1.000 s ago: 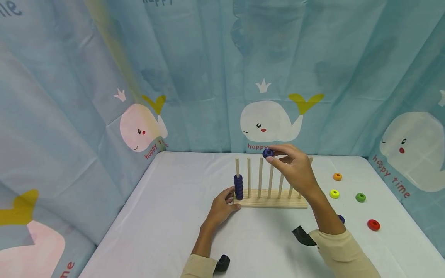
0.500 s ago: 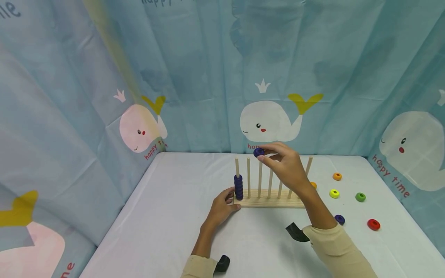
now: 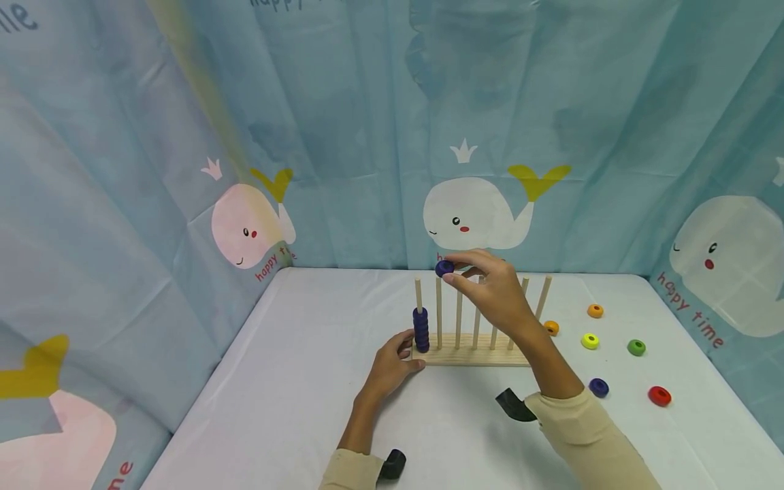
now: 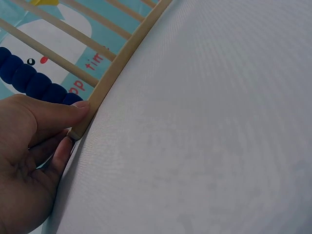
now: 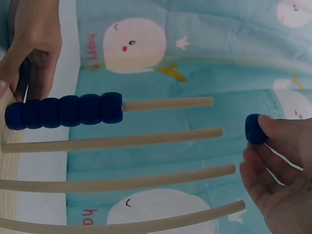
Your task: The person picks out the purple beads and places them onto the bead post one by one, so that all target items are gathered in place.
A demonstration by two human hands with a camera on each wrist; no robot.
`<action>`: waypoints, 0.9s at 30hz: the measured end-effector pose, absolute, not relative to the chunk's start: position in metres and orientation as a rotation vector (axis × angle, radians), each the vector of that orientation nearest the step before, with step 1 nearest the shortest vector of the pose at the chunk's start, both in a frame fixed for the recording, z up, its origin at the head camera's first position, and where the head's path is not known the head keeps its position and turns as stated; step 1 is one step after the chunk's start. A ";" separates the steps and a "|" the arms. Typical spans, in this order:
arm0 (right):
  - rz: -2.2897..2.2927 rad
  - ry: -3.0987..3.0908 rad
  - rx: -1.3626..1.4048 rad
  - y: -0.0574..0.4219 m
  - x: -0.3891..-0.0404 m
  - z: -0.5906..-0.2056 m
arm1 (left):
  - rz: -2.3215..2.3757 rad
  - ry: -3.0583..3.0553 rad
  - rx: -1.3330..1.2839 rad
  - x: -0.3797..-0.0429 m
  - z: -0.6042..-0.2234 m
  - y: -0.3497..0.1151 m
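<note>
My right hand pinches a dark blue ring bead between thumb and fingers, at the height of the peg tops. In the right wrist view that bead is apart from every peg, a little beyond the tip of the second peg. Several blue beads are stacked on the leftmost peg of the wooden rack. My left hand grips the left end of the rack's base, with the thumb on the wood beside the stack. The right forearm hides the base's right end.
Loose beads lie on the white table right of the rack: two orange, one yellow, one green, one red and one blue. A blue whale-print curtain stands behind and beside the table.
My right hand has moved left along the peg tops with the blue bead, uncovering an orange bead and more of the loose blue one. The left hand stays on the rack's base.
</note>
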State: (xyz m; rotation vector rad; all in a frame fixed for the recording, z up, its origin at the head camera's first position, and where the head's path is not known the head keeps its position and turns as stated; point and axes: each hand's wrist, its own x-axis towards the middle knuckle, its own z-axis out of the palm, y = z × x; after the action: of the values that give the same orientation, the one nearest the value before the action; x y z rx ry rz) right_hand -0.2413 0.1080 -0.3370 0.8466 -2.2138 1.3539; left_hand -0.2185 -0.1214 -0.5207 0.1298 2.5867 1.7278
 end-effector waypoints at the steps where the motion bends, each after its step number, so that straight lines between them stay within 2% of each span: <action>1: 1.349 -2.210 0.858 0.107 -0.242 -0.337 | 1.729 2.587 0.127 -0.218 -0.520 -0.121; 27: 1.281 -2.380 0.846 0.085 -0.246 -0.339 | 1.723 2.598 0.147 -0.217 -0.521 -0.123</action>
State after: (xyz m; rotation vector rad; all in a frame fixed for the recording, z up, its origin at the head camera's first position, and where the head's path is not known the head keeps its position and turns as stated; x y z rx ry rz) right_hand -0.2459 0.0850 -0.3390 0.8456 -2.3802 1.2811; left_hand -0.2168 -0.1227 -0.5213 0.1473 2.5982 1.7229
